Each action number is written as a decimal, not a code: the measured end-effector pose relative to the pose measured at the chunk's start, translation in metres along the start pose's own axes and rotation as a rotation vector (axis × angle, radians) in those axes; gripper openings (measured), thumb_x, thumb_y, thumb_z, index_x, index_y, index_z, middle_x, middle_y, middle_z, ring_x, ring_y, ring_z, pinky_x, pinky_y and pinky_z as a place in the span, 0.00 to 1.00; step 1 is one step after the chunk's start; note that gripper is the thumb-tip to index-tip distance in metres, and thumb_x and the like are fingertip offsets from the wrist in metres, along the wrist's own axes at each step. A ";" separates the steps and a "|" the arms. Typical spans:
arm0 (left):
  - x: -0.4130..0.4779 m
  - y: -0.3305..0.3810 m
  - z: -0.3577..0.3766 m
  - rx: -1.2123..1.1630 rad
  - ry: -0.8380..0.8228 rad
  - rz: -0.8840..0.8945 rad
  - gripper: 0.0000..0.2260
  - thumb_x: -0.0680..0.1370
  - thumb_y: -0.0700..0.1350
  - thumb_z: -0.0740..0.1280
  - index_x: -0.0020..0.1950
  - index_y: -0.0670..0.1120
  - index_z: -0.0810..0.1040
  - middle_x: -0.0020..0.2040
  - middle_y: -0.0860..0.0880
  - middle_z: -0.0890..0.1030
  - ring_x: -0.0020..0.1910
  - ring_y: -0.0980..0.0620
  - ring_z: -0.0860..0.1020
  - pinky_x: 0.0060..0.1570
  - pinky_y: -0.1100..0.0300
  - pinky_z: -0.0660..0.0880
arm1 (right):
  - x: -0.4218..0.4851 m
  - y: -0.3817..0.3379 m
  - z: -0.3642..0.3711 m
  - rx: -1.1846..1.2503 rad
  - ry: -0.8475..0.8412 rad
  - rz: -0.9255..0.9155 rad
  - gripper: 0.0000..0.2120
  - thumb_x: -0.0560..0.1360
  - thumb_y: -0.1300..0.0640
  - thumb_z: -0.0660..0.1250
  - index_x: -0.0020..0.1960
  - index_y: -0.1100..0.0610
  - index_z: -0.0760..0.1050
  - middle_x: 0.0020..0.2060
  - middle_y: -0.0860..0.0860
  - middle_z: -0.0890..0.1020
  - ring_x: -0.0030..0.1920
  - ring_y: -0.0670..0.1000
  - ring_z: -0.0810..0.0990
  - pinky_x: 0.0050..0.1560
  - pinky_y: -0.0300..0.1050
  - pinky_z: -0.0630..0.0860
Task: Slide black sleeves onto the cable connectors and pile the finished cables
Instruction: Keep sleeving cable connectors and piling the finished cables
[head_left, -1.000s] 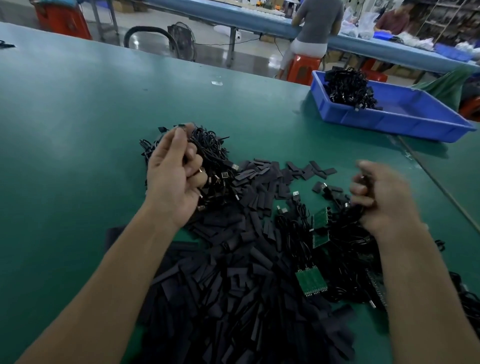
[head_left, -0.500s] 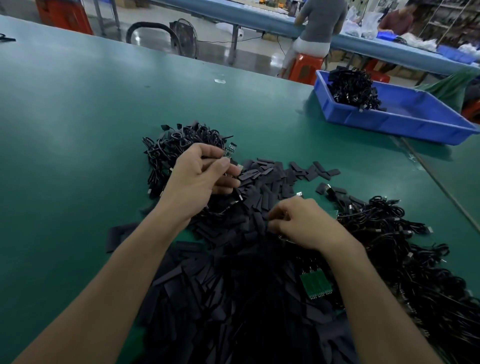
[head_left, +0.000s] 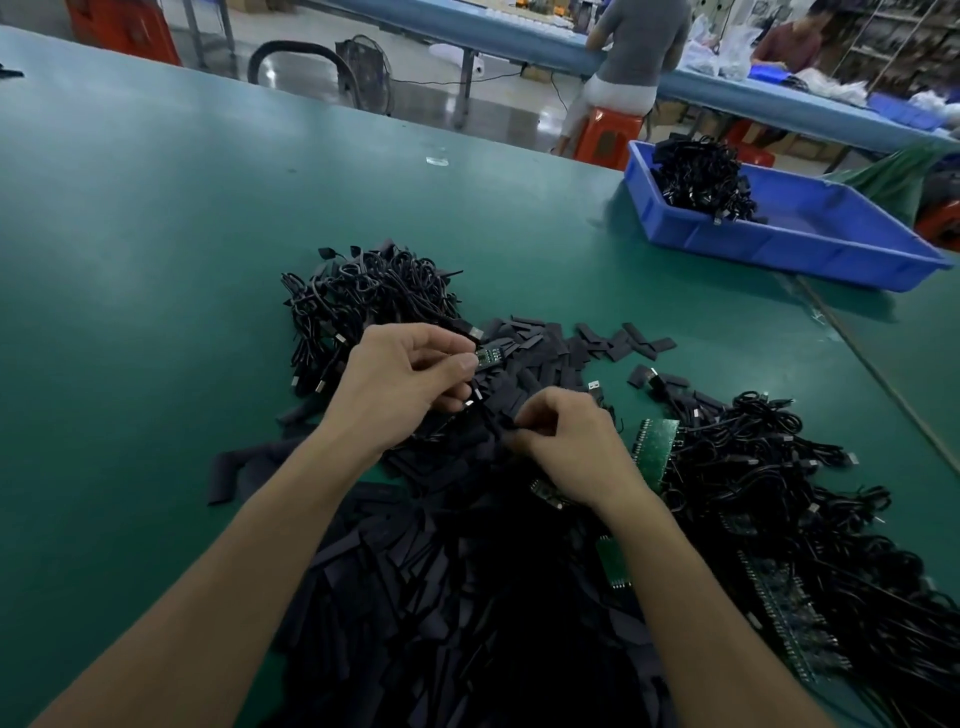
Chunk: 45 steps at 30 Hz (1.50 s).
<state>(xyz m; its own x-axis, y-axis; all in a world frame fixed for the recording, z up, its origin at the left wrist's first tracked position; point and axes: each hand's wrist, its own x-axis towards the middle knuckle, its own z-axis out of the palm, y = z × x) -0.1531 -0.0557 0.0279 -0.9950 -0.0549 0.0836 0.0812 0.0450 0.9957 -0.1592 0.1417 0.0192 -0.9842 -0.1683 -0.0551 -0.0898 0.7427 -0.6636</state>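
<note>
My left hand (head_left: 397, 382) pinches a cable's small green connector board (head_left: 488, 357) between thumb and fingers, just right of the pile of finished cables (head_left: 363, 296). Close below it, my right hand (head_left: 563, 439) pinches a flat black sleeve (head_left: 501, 423) over the heap of loose black sleeves (head_left: 457, 587). A tangle of black cables (head_left: 769, 493) with green boards lies to the right of my right hand.
A blue tray (head_left: 810, 244) holding more black cables stands at the back right on the green table (head_left: 156, 260). Scattered sleeves (head_left: 613, 343) lie beyond my hands. Two people sit at another bench behind, with red stools.
My left hand has come down from the finished pile and now holds a connector board. My right hand has swung left from the cable tangle and taken a sleeve from the heap.
</note>
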 end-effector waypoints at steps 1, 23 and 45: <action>0.000 -0.001 0.001 0.013 -0.009 -0.004 0.03 0.77 0.38 0.73 0.49 0.45 0.84 0.38 0.45 0.86 0.37 0.49 0.85 0.38 0.61 0.81 | 0.000 0.001 0.000 0.112 0.059 0.008 0.10 0.75 0.55 0.74 0.42 0.46 0.73 0.42 0.44 0.81 0.43 0.42 0.80 0.40 0.32 0.72; -0.002 -0.008 0.010 0.064 -0.064 0.022 0.02 0.77 0.42 0.74 0.47 0.46 0.82 0.38 0.48 0.86 0.36 0.49 0.85 0.35 0.63 0.80 | -0.008 0.000 -0.010 0.390 0.233 -0.182 0.13 0.74 0.56 0.75 0.58 0.48 0.83 0.46 0.41 0.85 0.46 0.41 0.83 0.49 0.34 0.78; -0.005 -0.004 0.011 0.030 -0.098 0.001 0.02 0.78 0.42 0.73 0.45 0.45 0.83 0.37 0.46 0.86 0.35 0.47 0.85 0.34 0.64 0.78 | -0.008 0.002 -0.003 0.315 0.379 -0.268 0.10 0.74 0.55 0.74 0.56 0.50 0.84 0.43 0.36 0.83 0.44 0.37 0.83 0.46 0.28 0.75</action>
<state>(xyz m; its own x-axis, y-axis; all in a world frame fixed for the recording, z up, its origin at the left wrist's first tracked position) -0.1493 -0.0445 0.0232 -0.9959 0.0431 0.0791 0.0822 0.0747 0.9938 -0.1515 0.1465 0.0205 -0.9246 -0.0366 0.3793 -0.3514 0.4664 -0.8117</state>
